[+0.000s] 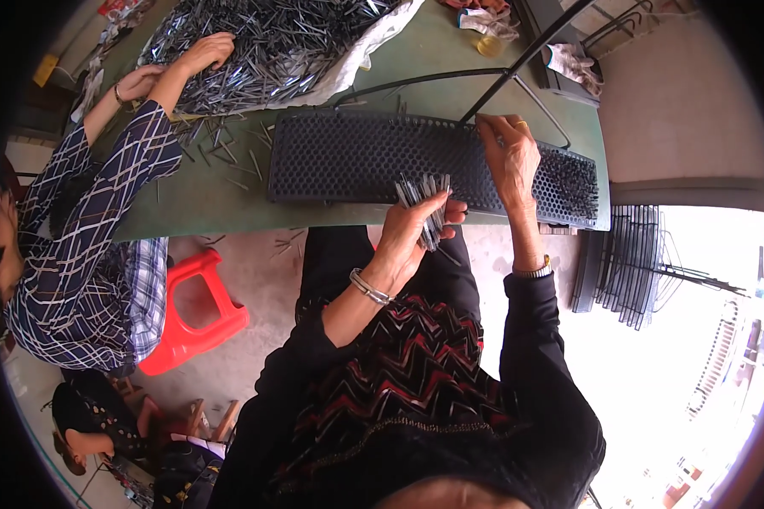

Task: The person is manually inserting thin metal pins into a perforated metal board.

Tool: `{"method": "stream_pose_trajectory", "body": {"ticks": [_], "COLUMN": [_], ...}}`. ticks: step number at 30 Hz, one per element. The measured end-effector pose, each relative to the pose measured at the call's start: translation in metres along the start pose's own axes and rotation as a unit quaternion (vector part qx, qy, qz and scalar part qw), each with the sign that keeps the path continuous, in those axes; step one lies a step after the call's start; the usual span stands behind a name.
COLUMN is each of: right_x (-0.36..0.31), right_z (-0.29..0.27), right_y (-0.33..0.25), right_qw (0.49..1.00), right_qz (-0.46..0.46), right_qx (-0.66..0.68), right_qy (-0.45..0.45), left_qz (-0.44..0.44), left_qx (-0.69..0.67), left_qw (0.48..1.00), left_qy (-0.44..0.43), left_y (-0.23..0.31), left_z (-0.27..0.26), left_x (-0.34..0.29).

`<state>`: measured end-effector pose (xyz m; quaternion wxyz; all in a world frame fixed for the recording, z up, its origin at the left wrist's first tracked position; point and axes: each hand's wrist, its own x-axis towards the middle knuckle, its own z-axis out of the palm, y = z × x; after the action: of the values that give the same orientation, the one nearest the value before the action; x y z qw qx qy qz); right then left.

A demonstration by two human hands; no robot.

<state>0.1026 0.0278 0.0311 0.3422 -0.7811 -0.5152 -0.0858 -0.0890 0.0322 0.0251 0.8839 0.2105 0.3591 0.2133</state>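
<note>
A long black perforated panel (348, 157) lies along the table's near edge, its surface covered with rows of round holes. Toward its right end, many short dark pieces (575, 180) stick up from the holes. My left hand (403, 231) is closed around a bundle of thin metal strips (433, 188), held just in front of the panel's near edge. Over the panel, right of its middle, my right hand (511, 161) has its fingers drawn together and pointing away from me. Whatever those fingertips hold, if anything, is hidden.
A big heap of dark metal strips (289, 51) lies on white sheeting (369, 42) at the back. A co-worker's hands (204, 55) are at its left side. A black metal frame (416, 82) stands behind the panel. A red stool (229, 297) is at left.
</note>
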Motion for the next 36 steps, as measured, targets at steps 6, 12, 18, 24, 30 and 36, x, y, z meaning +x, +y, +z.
{"method": "stream_pose_trajectory", "body": {"ticks": [6, 12, 18, 24, 30, 36], "right_x": [0.002, -0.011, -0.032, -0.026, -0.003, 0.008], "right_z": [0.006, 0.001, -0.028, -0.032, -0.027, -0.007], "right_y": [0.003, -0.007, -0.022, -0.006, 0.008, 0.03], "right_qw": [0.998, 0.997, 0.826, 0.824, 0.9, 0.937], "right_qz": [0.049, -0.03, 0.204, 0.197, 0.204, 0.163], "right_qx": [-0.035, -0.064, 0.39, 0.418, 0.384, 0.308], "right_qy": [-0.031, 0.015, -0.351, -0.327, -0.023, -0.012], "left_qz": [0.006, 0.015, 0.009, -0.018, -0.039, -0.074], "left_qx": [0.002, 0.013, 0.067, 0.027, 0.001, -0.037], "left_qw": [1.0, 1.0, 0.997, 0.999, 0.999, 0.996], "left_qy": [-0.014, -0.011, -0.028, -0.01, 0.007, -0.015], "left_y": [-0.002, 0.0, 0.007, 0.005, -0.004, -0.012], "left_z": [0.0, -0.002, 0.0, 0.009, 0.022, 0.039], "left_x": [0.001, 0.005, 0.009, 0.015, 0.025, 0.028]}}
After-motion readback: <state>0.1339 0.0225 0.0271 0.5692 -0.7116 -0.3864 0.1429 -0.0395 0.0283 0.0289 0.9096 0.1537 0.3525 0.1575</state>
